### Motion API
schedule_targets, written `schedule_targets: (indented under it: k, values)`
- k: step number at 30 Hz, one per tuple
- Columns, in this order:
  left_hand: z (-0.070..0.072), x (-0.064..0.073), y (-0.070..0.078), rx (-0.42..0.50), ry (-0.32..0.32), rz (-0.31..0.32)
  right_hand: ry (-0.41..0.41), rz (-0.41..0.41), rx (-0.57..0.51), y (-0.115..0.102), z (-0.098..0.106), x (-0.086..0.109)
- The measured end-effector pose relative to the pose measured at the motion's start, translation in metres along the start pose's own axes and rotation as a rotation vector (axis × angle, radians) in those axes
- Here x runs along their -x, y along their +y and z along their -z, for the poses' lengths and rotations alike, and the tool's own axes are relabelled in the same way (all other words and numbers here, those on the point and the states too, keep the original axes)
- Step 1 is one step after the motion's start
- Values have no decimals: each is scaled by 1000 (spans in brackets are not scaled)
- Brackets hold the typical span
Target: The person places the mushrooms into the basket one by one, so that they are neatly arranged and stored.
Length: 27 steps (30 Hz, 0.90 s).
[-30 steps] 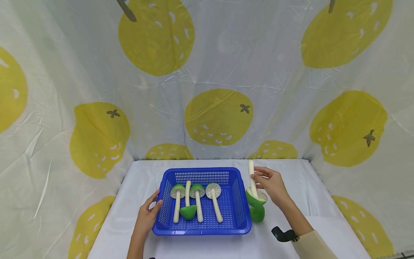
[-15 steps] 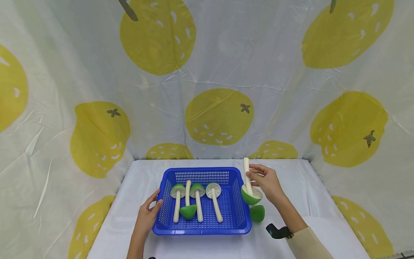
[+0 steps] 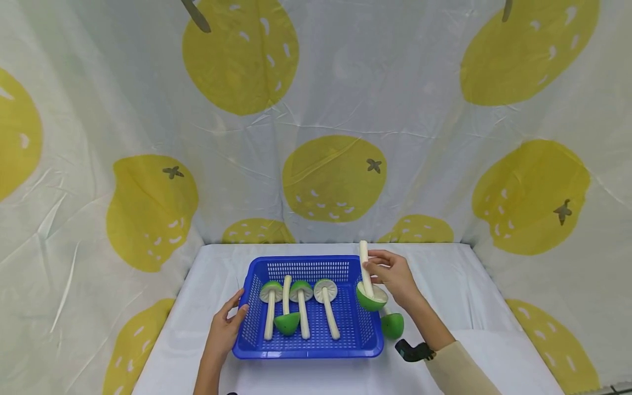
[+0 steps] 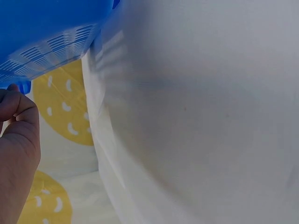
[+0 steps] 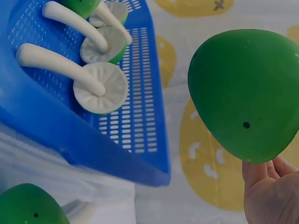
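Note:
My right hand (image 3: pixel 396 278) pinches the white stem of a green-capped toy mushroom (image 3: pixel 370 302), holding it cap down above the right rim of a blue plastic basket (image 3: pixel 306 354). From the right wrist, its rounded green cap (image 5: pixel 245 93) hides most of the fingers. My left hand (image 3: pixel 222 332) grips the basket's left edge; in the left wrist view its curled fingers sit right by the rim. Inside the basket lie several like mushrooms in a row, one of them (image 3: pixel 287 323) with its cap toward me and another (image 3: pixel 326 291) showing its white underside.
One more green-capped mushroom (image 3: pixel 393 326) lies on the white-clothed table (image 3: pixel 444 296), close against the basket's right side. A pale curtain (image 3: pixel 429 109) printed with yellow fruit hangs behind and beside the table.
My right hand has carried its mushroom leftward, from over the mushroom on the table to the basket's right rim. My left hand and the basket have stayed put.

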<state>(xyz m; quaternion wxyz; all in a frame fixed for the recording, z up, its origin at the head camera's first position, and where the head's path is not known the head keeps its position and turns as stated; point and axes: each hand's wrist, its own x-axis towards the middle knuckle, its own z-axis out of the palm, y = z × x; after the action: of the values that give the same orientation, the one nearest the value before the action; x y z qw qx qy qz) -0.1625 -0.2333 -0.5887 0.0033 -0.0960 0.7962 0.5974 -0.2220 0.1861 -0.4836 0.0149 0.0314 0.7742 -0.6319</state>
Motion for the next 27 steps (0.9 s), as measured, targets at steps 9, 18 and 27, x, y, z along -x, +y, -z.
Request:
schedule_targets:
  k: [9,18,27]
  values:
    - [2,1,0,12,8,-32,-78,10,-58,1,-22,-3]
    - [-2,1,-5,13,-1,-19,-121,0,-72,14,-40,-5]
    - [1,1,-4,12,7,-46,-182,3,-75,18,-58,-4]
